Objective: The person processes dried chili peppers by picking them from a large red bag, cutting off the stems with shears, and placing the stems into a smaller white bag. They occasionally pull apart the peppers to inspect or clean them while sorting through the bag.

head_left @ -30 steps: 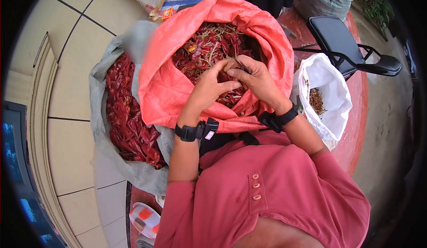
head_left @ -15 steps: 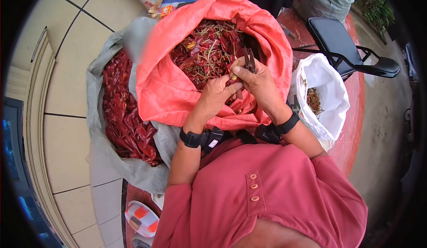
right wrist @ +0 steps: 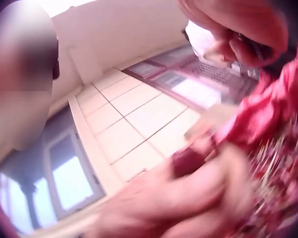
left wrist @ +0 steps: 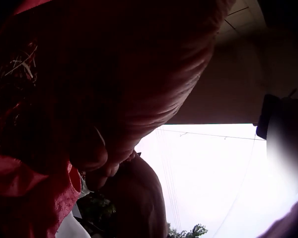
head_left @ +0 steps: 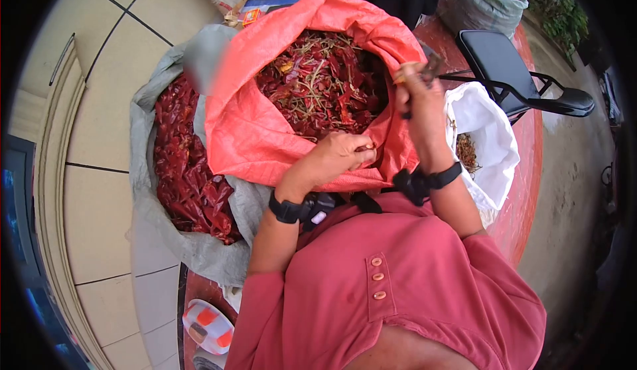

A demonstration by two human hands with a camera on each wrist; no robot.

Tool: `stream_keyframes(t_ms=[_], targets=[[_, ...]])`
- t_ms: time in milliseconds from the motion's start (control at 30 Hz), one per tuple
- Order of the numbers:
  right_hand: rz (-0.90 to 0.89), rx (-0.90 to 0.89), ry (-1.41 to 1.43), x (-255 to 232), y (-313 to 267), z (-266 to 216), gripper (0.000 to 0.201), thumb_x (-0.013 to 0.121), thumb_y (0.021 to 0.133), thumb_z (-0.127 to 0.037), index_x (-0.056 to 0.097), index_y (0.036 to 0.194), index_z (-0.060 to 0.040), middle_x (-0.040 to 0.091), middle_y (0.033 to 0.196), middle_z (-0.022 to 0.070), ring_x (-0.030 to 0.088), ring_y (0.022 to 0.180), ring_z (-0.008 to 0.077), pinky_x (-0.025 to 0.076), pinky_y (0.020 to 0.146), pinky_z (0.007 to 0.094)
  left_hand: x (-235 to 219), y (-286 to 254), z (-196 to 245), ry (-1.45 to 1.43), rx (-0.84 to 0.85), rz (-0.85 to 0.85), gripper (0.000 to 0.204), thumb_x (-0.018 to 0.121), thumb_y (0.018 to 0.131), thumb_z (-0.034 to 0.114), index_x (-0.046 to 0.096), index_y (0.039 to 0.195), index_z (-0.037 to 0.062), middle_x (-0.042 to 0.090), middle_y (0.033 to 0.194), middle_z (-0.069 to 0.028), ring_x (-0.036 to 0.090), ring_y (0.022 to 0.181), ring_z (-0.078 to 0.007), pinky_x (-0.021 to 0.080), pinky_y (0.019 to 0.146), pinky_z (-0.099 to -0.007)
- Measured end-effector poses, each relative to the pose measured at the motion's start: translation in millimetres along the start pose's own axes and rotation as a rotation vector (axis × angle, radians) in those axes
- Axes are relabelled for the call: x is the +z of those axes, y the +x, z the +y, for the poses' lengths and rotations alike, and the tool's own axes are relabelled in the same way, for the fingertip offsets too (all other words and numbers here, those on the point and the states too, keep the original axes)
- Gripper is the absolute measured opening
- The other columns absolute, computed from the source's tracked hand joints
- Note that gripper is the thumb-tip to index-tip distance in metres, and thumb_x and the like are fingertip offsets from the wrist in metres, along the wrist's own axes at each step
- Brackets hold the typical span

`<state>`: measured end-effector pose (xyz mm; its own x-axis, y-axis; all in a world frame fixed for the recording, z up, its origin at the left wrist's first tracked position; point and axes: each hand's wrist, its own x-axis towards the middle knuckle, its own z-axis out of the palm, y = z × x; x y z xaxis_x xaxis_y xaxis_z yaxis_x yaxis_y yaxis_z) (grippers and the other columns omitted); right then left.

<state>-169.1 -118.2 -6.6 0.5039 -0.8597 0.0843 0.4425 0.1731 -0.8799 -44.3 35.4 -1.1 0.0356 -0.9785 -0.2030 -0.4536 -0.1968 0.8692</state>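
Observation:
My right hand, blurred, is raised at the right rim of the red woven sack. It grips small dark scissors, whose blades point up and away from me; a dark handle shows in the palm in the right wrist view. Low over the sack's near edge, my left hand has its fingers curled round a dark red dried chili. Dried chilies with pale cut stems strewn over them fill the red sack. In the left wrist view the left hand is mostly in shadow.
A grey sack full of red chilies stands at the left. At the right are a white sack holding brown stems and a black folding chair. Another chili sack stands behind.
My hands were together over the red sack and have parted. The right hand, with the scissors, has swung right and up to the rim; the left has stayed low near the front edge.

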Motion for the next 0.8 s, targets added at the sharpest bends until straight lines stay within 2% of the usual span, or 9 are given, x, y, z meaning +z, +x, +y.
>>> stream_keyframes(t_ms=[100,200,267,367,467,533,633,733,800], targets=[[0.189,-0.122,-0.255,-26,-2,-34,0.010,0.061,0.093,-0.015,0.063,0.097,-0.0069,0.059,0.078,-0.0008,0.049,0.061,0.0038,0.034,0.051,0.0194,4,-2,-9,-0.147,0.021,0.158,0.013,0.058,0.091,0.011,0.064,0.096,0.0009,0.063,0.082,-0.0080,0.061,0.070,-0.0152,0.049,0.062,-0.0305],[0.248,-0.368,-0.546,-68,-17,-49,0.017,0.061,0.092,-0.012,0.064,0.107,-0.0037,0.064,0.091,0.0017,0.058,0.081,0.0074,0.044,0.067,0.0220,-13,2,-18,0.325,0.193,0.420,0.014,0.060,0.086,0.006,0.064,0.098,0.0003,0.063,0.085,-0.0112,0.062,0.078,-0.0219,0.049,0.070,-0.0315],[0.315,-0.483,-0.940,-108,-27,-49,0.020,0.059,0.092,-0.008,0.063,0.110,-0.0022,0.066,0.095,0.0059,0.063,0.088,0.0154,0.048,0.076,0.0272,-30,4,-14,0.346,0.062,0.498,0.022,0.067,0.079,0.009,0.065,0.099,0.0009,0.063,0.089,-0.0145,0.061,0.085,-0.0277,0.049,0.077,-0.0355],[0.371,-0.222,-1.451,-151,-43,-48,0.021,0.054,0.092,-0.004,0.062,0.111,-0.0007,0.066,0.101,0.0167,0.064,0.096,0.0307,0.049,0.083,0.0344,-62,22,-19,0.491,-0.186,0.601,0.026,0.070,0.075,0.013,0.065,0.098,0.0019,0.063,0.090,-0.0178,0.062,0.087,-0.0311,0.050,0.077,-0.0394],[0.385,-0.325,-1.355,-179,-47,-29,0.022,0.052,0.093,-0.006,0.060,0.113,-0.0003,0.065,0.101,0.0175,0.065,0.094,0.0281,0.049,0.083,0.0339,-92,55,-55,0.734,-0.262,0.749,0.028,0.066,0.076,0.011,0.065,0.102,0.0029,0.063,0.101,-0.0218,0.061,0.097,-0.0359,0.049,0.085,-0.0431],[0.336,-0.238,-1.026,-152,-55,-29,0.020,0.051,0.096,-0.007,0.060,0.112,0.0005,0.066,0.097,0.0127,0.063,0.092,0.0173,0.047,0.081,0.0292,-109,75,-64,0.773,-0.308,0.780,0.031,0.064,0.077,0.009,0.064,0.107,0.0040,0.063,0.109,-0.0200,0.060,0.102,-0.0358,0.048,0.088,-0.0426],[0.301,-0.192,-0.966,-130,-56,-28,0.015,0.055,0.094,-0.005,0.062,0.106,0.0006,0.065,0.093,0.0088,0.061,0.087,0.0151,0.047,0.076,0.0285,-131,106,-121,1.083,-0.089,1.034,0.036,0.064,0.076,0.008,0.063,0.113,0.0062,0.064,0.112,-0.0179,0.060,0.105,-0.0347,0.048,0.091,-0.0416],[0.157,-0.304,-1.034,-106,-56,-11,0.014,0.058,0.091,-0.007,0.063,0.104,-0.0027,0.064,0.090,0.0117,0.061,0.079,0.0197,0.047,0.072,0.0302,-142,100,-144,0.672,-0.160,0.845,0.040,0.065,0.077,0.009,0.063,0.116,0.0080,0.064,0.115,-0.0162,0.061,0.106,-0.0328,0.047,0.092,-0.0413],[0.068,-0.268,-1.031,-99,-59,-5,0.014,0.058,0.090,-0.006,0.062,0.103,-0.0026,0.062,0.084,0.0128,0.062,0.076,0.0223,0.048,0.071,0.0316,-139,94,-134,0.667,-0.216,0.717,0.039,0.068,0.076,0.013,0.064,0.114,0.0071,0.067,0.107,-0.0188,0.063,0.103,-0.0326,0.048,0.090,-0.0400]])
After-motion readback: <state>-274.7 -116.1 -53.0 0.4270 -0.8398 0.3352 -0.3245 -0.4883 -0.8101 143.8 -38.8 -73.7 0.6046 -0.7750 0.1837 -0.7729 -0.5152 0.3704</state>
